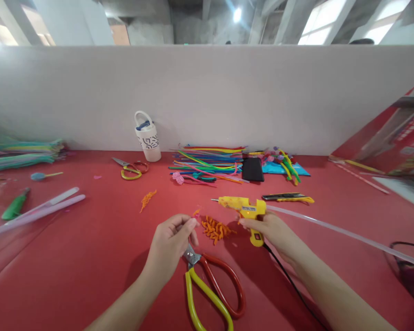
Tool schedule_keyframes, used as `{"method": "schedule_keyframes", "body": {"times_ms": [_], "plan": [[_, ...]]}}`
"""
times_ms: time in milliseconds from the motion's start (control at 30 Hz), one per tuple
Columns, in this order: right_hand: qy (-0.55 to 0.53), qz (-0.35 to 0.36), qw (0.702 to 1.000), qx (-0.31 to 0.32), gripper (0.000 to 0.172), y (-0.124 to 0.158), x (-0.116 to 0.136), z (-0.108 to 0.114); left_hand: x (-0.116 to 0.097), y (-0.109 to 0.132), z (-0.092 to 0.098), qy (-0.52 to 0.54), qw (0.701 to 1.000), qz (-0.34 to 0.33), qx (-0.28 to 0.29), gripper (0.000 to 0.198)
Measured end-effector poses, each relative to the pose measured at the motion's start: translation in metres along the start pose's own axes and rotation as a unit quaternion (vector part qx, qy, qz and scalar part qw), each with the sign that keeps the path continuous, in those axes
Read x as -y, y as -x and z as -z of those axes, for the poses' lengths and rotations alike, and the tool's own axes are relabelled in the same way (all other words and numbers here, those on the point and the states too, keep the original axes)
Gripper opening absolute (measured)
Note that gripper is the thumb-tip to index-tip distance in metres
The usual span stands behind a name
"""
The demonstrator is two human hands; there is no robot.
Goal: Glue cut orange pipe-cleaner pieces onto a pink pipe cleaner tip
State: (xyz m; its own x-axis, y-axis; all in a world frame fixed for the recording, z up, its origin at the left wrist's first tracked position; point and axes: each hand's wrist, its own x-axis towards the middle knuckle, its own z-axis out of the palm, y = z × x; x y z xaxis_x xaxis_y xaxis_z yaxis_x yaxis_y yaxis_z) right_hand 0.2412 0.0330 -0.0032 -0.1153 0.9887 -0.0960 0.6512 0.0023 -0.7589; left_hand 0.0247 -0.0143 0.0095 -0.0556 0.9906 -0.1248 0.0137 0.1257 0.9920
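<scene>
My right hand (262, 224) grips a yellow hot glue gun (243, 206), whose metal nozzle points left and whose small light glows orange. A long clear glue stick (317, 224) runs out of its back. Closed in a pinch, my left hand (176, 236) holds a small orange and pink fuzzy piece (196, 214) at its fingertips, left of the nozzle. Between the hands lies a heap of short orange pipe cleaner pieces (216, 229). Large scissors (214, 280) with one red and one yellow handle rest below, their blades partly behind my left hand.
Pipe cleaners (207, 161), a black phone (253, 169) and a blue packet (298, 169) line the back. A white cup (148, 140) stands near smaller scissors (129, 170). A utility knife (283, 196) lies behind the glue gun. The gun's black cord (290, 278) passes under my right arm.
</scene>
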Motion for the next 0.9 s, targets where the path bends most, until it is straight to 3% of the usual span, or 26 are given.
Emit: {"method": "schedule_keyframes", "body": {"times_ms": [100,200,367,433,500,600,733,900], "plan": [[0.128,-0.029,0.990,-0.045,0.039,-0.014,-0.010,-0.002,0.000,0.000,0.000,-0.006,1.000,0.001,0.015,0.021],[0.220,-0.033,0.972,-0.081,0.040,-0.020,-0.013,-0.005,0.002,0.000,-0.001,-0.023,0.999,-0.001,0.023,0.022],[0.316,0.060,0.941,-0.106,0.033,-0.010,0.004,-0.005,0.006,0.001,-0.003,-0.045,0.998,-0.006,0.033,0.023],[0.322,0.134,0.933,-0.087,0.023,-0.003,0.016,-0.007,0.007,0.001,-0.004,-0.039,0.999,-0.005,0.036,0.023],[0.313,0.218,0.924,-0.027,0.012,0.002,0.027,-0.012,0.007,0.001,-0.004,-0.031,0.999,-0.004,0.037,0.022],[0.297,0.298,0.906,0.040,0.010,0.004,0.034,-0.022,0.008,0.001,-0.003,-0.027,0.999,-0.005,0.035,0.022],[0.265,0.309,0.913,0.040,0.011,0.000,0.030,-0.036,0.009,0.002,-0.004,-0.028,0.999,-0.001,0.035,0.022],[0.153,0.265,0.951,0.037,0.013,-0.001,0.024,-0.039,0.009,0.001,-0.006,-0.025,0.999,0.003,0.037,0.021]]}}
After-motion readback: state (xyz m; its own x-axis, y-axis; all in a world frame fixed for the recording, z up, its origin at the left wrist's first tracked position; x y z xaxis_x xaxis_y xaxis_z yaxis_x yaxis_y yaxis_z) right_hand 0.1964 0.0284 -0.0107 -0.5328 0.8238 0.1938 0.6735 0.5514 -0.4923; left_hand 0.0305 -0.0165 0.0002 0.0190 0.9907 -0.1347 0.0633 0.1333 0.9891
